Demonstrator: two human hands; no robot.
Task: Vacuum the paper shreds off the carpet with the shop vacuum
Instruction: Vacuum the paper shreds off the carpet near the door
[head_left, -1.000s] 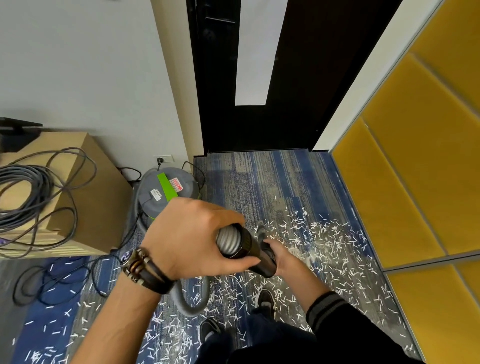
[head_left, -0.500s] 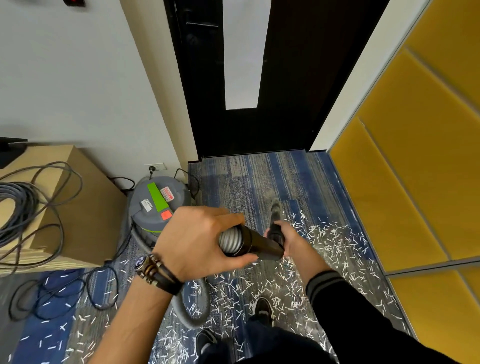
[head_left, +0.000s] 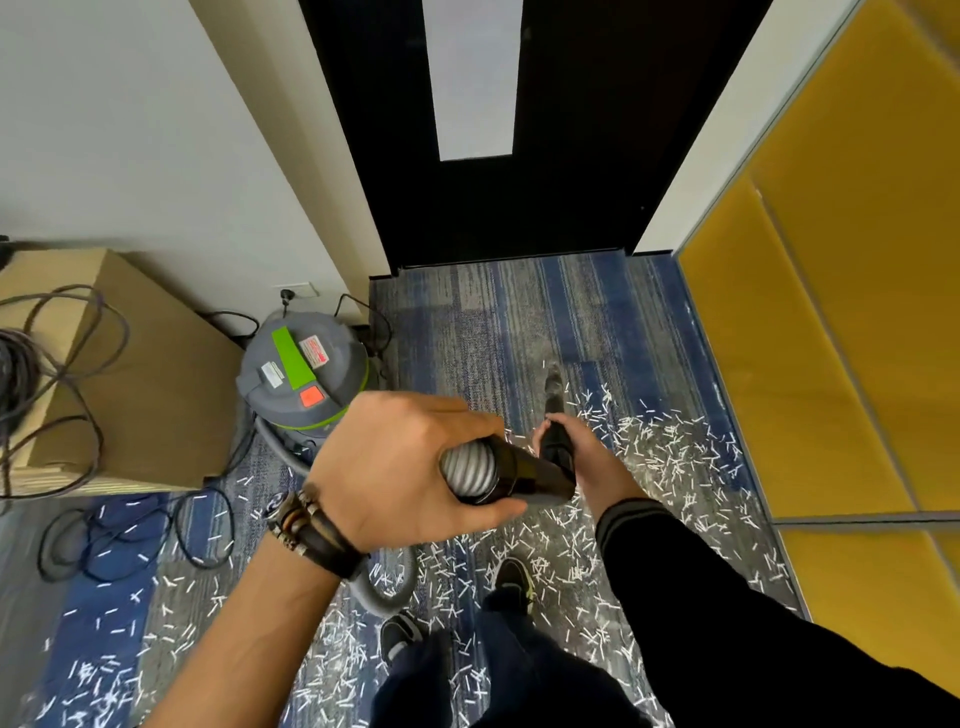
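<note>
My left hand (head_left: 400, 467) grips the grey ribbed hose (head_left: 466, 470) where it joins the black wand (head_left: 530, 475). Further down that wand my right hand (head_left: 576, 457) holds it, and the nozzle tip (head_left: 554, 387) points at the carpet ahead. White paper shreds (head_left: 660, 447) lie scattered over the blue and grey carpet (head_left: 498, 322), thick to the right of the nozzle and around my shoes. The grey shop vacuum (head_left: 304, 371) with a green stripe stands at the left by the wall. Its hose loops down behind my left forearm.
A cardboard box (head_left: 140, 374) with coiled cables on top stands at the left. Loose black cords (head_left: 130, 540) lie on the floor beside it. A dark door (head_left: 576, 130) closes off the far end, and yellow wall panels (head_left: 831, 312) run along the right.
The nozzle has swept forward toward the door, past the far edge of the shreds. Both hands moved forward with the wand, and the view shifted slightly left.
</note>
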